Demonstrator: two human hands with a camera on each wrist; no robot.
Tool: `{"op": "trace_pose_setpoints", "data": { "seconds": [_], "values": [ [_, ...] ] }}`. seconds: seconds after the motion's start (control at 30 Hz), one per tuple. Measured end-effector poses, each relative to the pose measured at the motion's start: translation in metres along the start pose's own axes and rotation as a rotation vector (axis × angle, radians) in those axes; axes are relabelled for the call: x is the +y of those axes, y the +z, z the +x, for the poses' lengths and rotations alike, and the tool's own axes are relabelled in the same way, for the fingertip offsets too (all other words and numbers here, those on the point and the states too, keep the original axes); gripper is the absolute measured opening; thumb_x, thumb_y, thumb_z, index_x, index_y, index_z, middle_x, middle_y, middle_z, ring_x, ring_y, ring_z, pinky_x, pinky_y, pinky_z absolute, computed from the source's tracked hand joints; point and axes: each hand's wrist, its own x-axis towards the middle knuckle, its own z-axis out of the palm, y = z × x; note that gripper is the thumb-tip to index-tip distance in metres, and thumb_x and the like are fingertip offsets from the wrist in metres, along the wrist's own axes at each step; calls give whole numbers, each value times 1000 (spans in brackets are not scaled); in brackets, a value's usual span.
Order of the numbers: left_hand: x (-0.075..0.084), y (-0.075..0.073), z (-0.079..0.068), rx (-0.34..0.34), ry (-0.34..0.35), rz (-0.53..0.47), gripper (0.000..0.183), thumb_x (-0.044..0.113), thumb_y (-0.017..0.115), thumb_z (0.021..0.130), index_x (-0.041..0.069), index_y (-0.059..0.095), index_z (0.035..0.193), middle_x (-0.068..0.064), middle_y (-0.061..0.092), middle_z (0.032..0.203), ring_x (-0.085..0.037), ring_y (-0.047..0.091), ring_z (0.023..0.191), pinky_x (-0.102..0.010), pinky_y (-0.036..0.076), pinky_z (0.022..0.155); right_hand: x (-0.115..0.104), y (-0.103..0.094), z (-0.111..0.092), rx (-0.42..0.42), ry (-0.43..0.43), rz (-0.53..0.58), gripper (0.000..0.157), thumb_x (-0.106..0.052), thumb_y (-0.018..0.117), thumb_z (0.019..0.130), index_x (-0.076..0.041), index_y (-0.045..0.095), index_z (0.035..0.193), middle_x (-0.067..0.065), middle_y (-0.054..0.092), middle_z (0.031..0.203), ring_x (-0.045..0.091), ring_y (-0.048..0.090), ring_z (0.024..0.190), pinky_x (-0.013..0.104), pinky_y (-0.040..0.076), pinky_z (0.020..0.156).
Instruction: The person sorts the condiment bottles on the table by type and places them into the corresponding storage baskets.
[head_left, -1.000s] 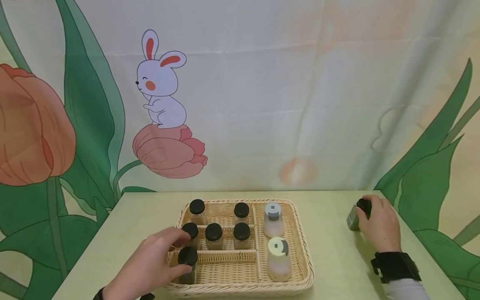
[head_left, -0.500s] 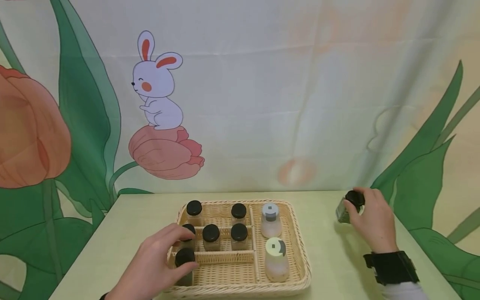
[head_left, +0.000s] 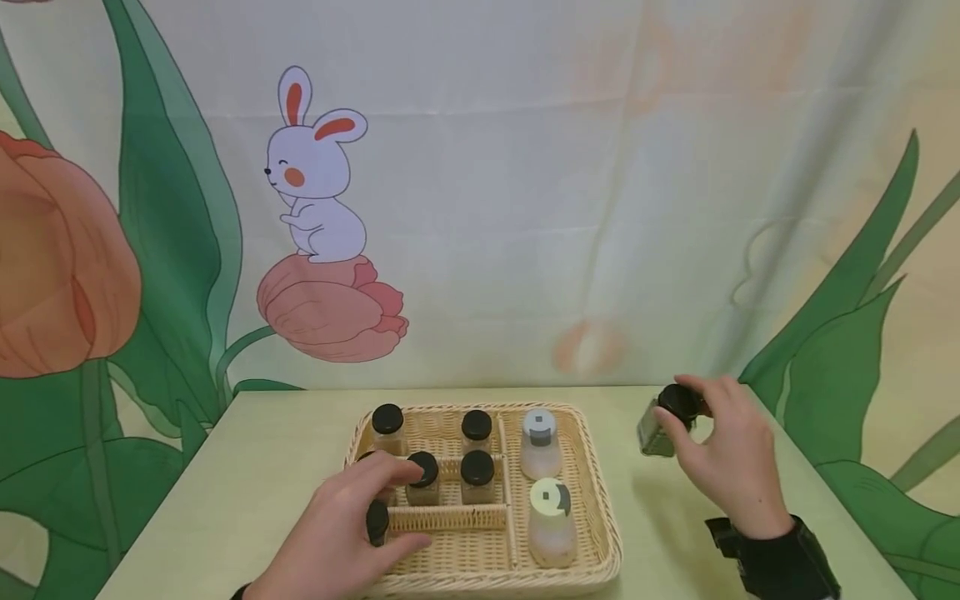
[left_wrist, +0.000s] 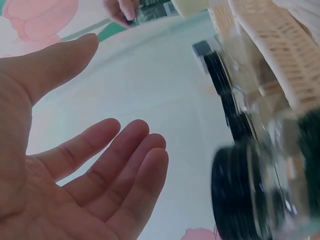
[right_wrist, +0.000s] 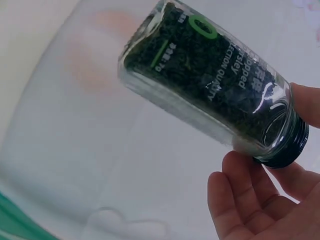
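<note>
My right hand (head_left: pixel 731 458) pinches a glass spice jar (head_left: pixel 654 431) by its black lid. The right wrist view shows the jar (right_wrist: pixel 200 80) filled with dark green flakes and labelled as chopped parsley; it is tilted and off the table. Over the left part of a wicker basket (head_left: pixel 611 533) is my left hand (head_left: pixel 341 525), fingers spread in a loose curve. Beside that hand stands a black-lidded jar (head_left: pixel 377 523), partly covered by it. In the left wrist view the palm (left_wrist: pixel 75 195) holds nothing, and a jar lid (left_wrist: pixel 235 192) lies apart from the fingers.
Inside the divided basket stand several more black-lidded jars (head_left: pixel 477 479). Its right compartment holds a bottle with a grey-blue cap (head_left: pixel 542 442) and one with a yellow-green cap (head_left: pixel 552 525). A printed cloth (head_left: pixel 487 208) hangs behind the table (head_left: pixel 285 433).
My right hand has carried the parsley jar leftward toward the basket, tilting it. My left hand has shifted right over the basket, covering more of the left-hand jars.
</note>
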Motion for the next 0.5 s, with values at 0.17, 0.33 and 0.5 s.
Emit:
{"op": "trace_pose_setpoints", "data": {
  "seconds": [0.17, 0.33, 0.5],
  "values": [
    [10, 8, 5, -5, 45, -55, 50, 62, 74, 74, 38, 61, 116, 28, 56, 108, 5, 57, 97, -25, 52, 84, -21, -6, 0, 5, -44, 35, 45, -26, 79, 81, -8, 66, 121, 3, 57, 101, 16, 54, 87, 31, 43, 75],
    [24, 18, 11, -28, 86, -112, 48, 63, 70, 77, 38, 59, 118, 26, 57, 111, 3, 57, 99, -26, 52, 84, -40, -13, -1, -3, -80, 73, 44, -24, 83, 77, -11, 67, 116, -3, 58, 100, 7, 49, 85, 20, 40, 73],
    [40, 32, 17, -65, 130, -214, 48, 53, 73, 80, 34, 59, 122, 22, 59, 115, 0, 59, 103, -27, 52, 87, -60, -19, -8, -32, -98, 146, 45, -24, 85, 74, -18, 68, 115, -10, 56, 97, 3, 45, 82, 18, 38, 72]
  ]
}}
